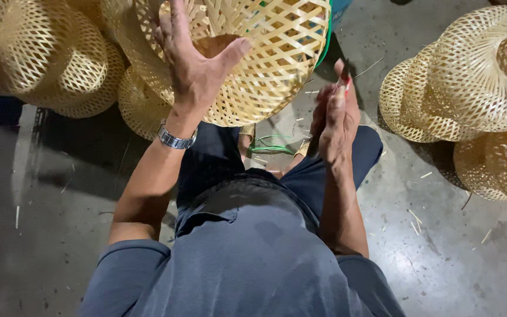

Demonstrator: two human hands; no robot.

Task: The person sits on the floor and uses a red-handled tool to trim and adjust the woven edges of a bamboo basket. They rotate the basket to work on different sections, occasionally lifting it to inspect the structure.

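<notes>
The left hand (192, 70) is raised against the side of a rounded woven bamboo basket (259, 64), palm pressed to the open lattice, fingers spread wide and the thumb hooked out along the curve; it steadies the piece rather than closing around it. The basket sits in front of the seated person, above their knees, near the top of the view, and a green strip (325, 35) runs down its right edge. The right hand (337, 120) is just beside the basket's lower right, not touching it, with fingers drawn together around something small with a red tip (344, 79); it may be a tool or a marker, but the view is too blurred to say. As for progress, the basket's body looks fully woven and holds its shape, so what is left seems to be work at the edge where the green strip lies. A loose loop of green strip (271, 144) lies on the concrete floor (48, 235) between the legs, among scattered bamboo slivers. Stacks of similar baskets stand at the left (48, 58) and right (470, 76).
</notes>
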